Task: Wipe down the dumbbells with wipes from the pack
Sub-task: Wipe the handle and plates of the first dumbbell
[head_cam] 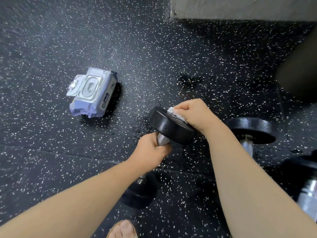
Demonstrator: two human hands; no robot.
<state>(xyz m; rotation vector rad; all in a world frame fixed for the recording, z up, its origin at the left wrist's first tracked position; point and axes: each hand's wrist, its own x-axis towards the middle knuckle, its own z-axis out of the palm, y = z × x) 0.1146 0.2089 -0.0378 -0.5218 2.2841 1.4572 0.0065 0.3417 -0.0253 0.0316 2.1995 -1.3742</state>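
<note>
A black dumbbell [169, 125] with a knurled metal handle is tilted up off the speckled floor. My left hand [151, 151] grips its handle just below the upper head. My right hand [193, 114] holds a white wipe [175, 114] pressed against the flat end face of that upper head. The dumbbell's lower head [139, 194] shows beneath my left forearm. The pale purple wipes pack [93, 94] lies on the floor to the left, its plastic lid flipped open.
A second black dumbbell [251, 130] lies on the floor right of my right wrist. A third dumbbell's chrome handle [308, 198] shows at the right edge. A grey wall base [240, 9] is at the top right. My sandalled foot [124, 229] is at the bottom.
</note>
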